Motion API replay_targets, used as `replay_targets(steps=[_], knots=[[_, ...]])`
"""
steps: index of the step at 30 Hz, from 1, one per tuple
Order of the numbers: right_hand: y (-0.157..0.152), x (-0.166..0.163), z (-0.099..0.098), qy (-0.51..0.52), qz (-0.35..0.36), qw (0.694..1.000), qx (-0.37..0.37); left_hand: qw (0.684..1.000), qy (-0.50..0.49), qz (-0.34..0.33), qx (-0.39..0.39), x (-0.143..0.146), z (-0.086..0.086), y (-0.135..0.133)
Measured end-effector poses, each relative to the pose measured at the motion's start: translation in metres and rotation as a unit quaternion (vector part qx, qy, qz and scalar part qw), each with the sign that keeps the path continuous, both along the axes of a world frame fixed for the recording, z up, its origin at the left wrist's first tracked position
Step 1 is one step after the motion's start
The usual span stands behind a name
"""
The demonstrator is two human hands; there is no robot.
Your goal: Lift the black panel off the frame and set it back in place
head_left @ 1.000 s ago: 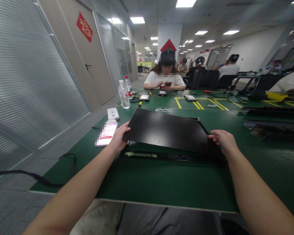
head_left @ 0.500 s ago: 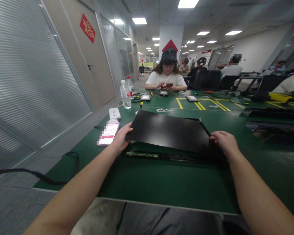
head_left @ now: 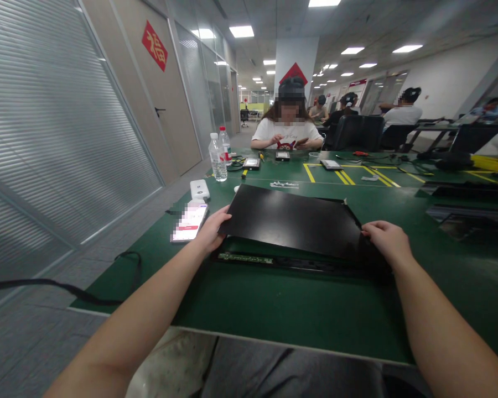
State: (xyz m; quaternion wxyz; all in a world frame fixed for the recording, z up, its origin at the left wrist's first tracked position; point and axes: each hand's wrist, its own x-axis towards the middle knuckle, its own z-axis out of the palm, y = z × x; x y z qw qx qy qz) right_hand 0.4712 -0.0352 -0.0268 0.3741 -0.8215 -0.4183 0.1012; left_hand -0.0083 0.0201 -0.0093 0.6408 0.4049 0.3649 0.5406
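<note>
A large flat black panel lies tilted over a dark frame on the green table mat; a narrow green circuit strip shows under its near edge. My left hand grips the panel's near left corner, fingers curled on the edge. My right hand grips the near right corner, fingers on top. The near edge is raised off the frame.
A phone and a white box lie left of the panel. Two water bottles stand farther back. A person in a white shirt sits across the table. More dark panels lie right. A black cable trails left.
The panel's near edge has come down slightly toward the frame. Both hands keep their grip on the corners. The view has shifted a little to the left.
</note>
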Motion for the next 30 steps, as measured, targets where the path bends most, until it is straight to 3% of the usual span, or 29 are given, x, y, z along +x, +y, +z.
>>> replay_targets(steps=[12, 30], knots=[[-0.0017, -0.0087, 0.0064, -0.054, -0.017, 0.998, -0.015, 1.000, 0.004, -0.002, -0.001, -0.0018, -0.0074, 0.0050], [-0.0003, -0.0033, -0.0011, -0.074, -0.005, 0.997, 0.009, 1.000, 0.020, 0.010, 0.005, -0.0008, -0.0045, 0.0022]])
